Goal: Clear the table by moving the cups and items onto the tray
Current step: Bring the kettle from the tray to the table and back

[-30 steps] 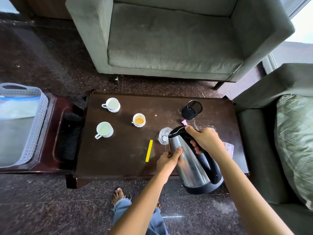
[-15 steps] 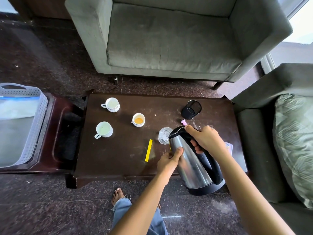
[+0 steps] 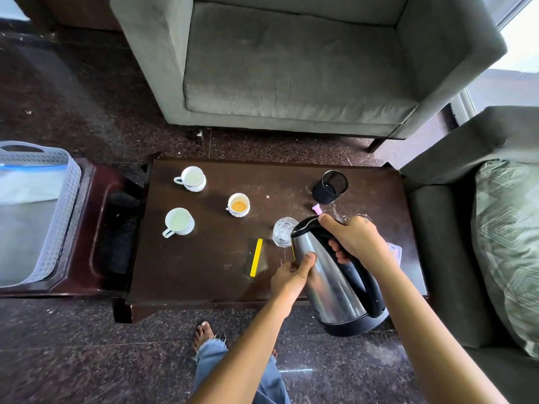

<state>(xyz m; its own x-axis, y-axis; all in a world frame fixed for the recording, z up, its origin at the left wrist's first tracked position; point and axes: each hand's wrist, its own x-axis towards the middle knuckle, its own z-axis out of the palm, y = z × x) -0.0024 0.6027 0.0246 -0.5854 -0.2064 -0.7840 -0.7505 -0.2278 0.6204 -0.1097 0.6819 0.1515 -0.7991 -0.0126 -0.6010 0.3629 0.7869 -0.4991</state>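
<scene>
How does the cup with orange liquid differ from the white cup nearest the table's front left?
The orange-liquid cup holds orange drink; the front-left cup shows only a pale inside. The front-left cup's handle juts toward the near-left; the orange-liquid cup's handle barely shows. Both are white and stand upright on the table.

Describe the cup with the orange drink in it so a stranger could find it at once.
Find the dark coffee table before the grey armchair and look at its left half. The wanted cup is white, nearest the table's middle. It alone holds an orange drink; the back cup and the front cup look pale inside.
</scene>
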